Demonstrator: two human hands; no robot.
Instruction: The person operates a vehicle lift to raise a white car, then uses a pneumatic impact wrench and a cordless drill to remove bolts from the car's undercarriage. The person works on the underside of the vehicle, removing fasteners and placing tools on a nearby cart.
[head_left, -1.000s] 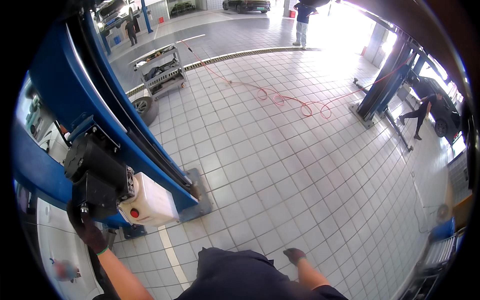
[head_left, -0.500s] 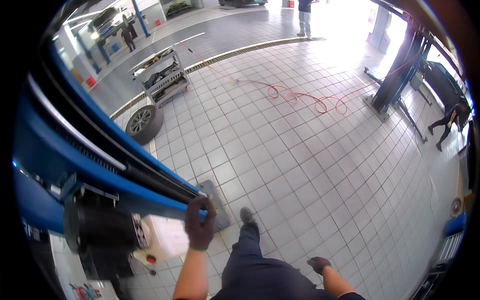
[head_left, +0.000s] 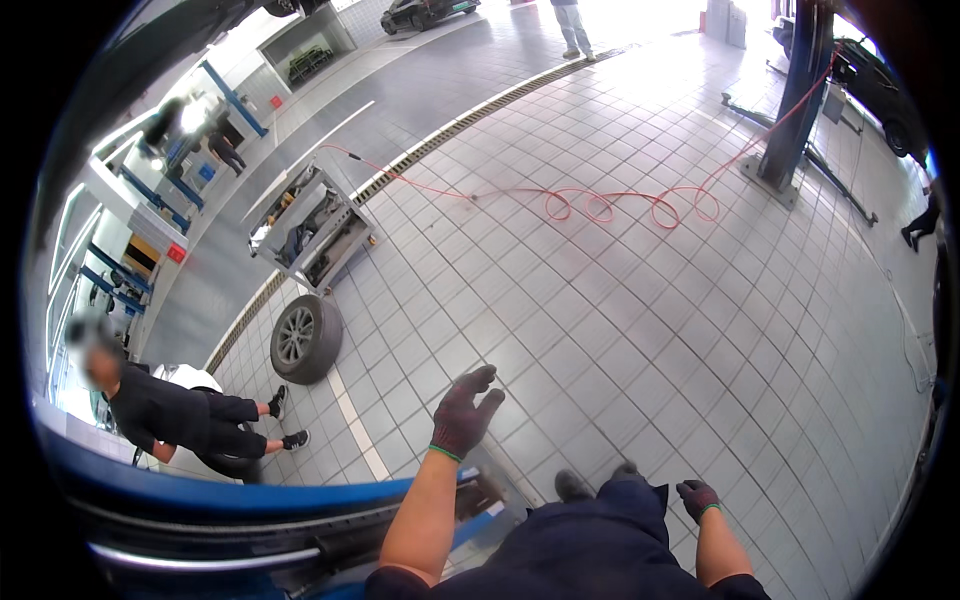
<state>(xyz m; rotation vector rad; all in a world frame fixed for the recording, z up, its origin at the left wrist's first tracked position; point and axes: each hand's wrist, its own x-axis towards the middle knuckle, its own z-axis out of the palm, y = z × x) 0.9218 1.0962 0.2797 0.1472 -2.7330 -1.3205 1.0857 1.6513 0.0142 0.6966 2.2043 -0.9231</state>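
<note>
My left hand (head_left: 465,412), in a dark glove with a green cuff, is raised in front of me. Its thumb stands apart from the fingers and nothing is in it. Below it, the blue lift post (head_left: 250,500) crosses the lower left, and I cannot see the hand touching it. My right hand (head_left: 698,500) hangs low beside my right leg, gloved alike, its fingers loosely bent and holding nothing. The wheel (head_left: 306,340) with its tyre stands upright on the tiles, to the left and beyond my left hand.
A grey tool cart (head_left: 335,240) stands behind the wheel. A red hose (head_left: 600,205) lies in loops across the tiled floor toward another blue lift post (head_left: 795,110). At left, a person in dark clothes (head_left: 180,410) is close to the post. Cars stand farther off.
My view has turned left and the post has swung lower. My left hand has come away from the post's edge. A person has come into view at left.
</note>
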